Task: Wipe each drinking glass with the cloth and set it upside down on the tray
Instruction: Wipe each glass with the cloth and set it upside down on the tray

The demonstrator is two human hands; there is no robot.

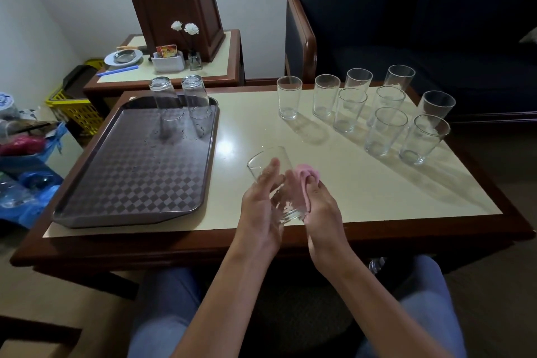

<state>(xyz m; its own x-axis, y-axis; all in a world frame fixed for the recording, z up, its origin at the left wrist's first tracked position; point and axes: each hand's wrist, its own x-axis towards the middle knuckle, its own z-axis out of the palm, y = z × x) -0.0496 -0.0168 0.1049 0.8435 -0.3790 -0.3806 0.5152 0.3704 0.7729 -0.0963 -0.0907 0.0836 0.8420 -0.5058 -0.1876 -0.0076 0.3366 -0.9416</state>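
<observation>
— Cream-topped table [363, 183], wood rim, sofa [436, 23] behind it. How many glasses did you count?

— Twelve. Two stood upside down at the far end of the tray [130, 177]: one [165, 102] to the left, one [196, 99] beside it. Nine stood upright in a cluster [374, 113] well right of the tray, none touching it.

— And the twelfth?

— That glass [270, 180] was held tilted just right of the tray, above the table, mouth pointing away. The left hand [261, 212] wrapped its side, fingers together. The right hand [322, 212] pinched the one pink cloth [305, 180] against the glass.

— Anything lying on the tray besides?

— Only water spots.
</observation>
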